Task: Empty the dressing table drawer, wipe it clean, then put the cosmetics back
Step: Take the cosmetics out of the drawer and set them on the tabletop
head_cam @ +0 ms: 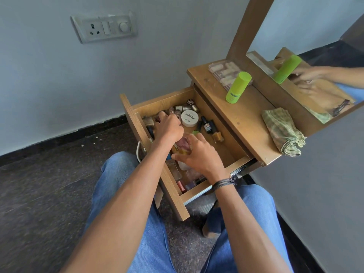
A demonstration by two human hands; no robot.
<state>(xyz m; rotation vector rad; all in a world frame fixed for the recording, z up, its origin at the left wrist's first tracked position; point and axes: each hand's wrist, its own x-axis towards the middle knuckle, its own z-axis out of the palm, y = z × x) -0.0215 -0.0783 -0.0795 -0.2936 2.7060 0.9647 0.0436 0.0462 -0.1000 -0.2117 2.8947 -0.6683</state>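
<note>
The wooden drawer is pulled out and holds several cosmetics: a white round nail polish jar, dark nail polish bottles, small silver-capped bottles. My left hand reaches into the drawer's left side, fingers curled among small bottles; what it holds is hidden. My right hand grips a clear bottle with amber liquid in the middle of the drawer. On the table top stand a green bottle, a clear compartment box and a folded green checked cloth.
The dressing table top has a mirror behind it that reflects my hands. My jeans-clad legs sit under the drawer. A wall socket plate is at the upper left, dark stone floor below.
</note>
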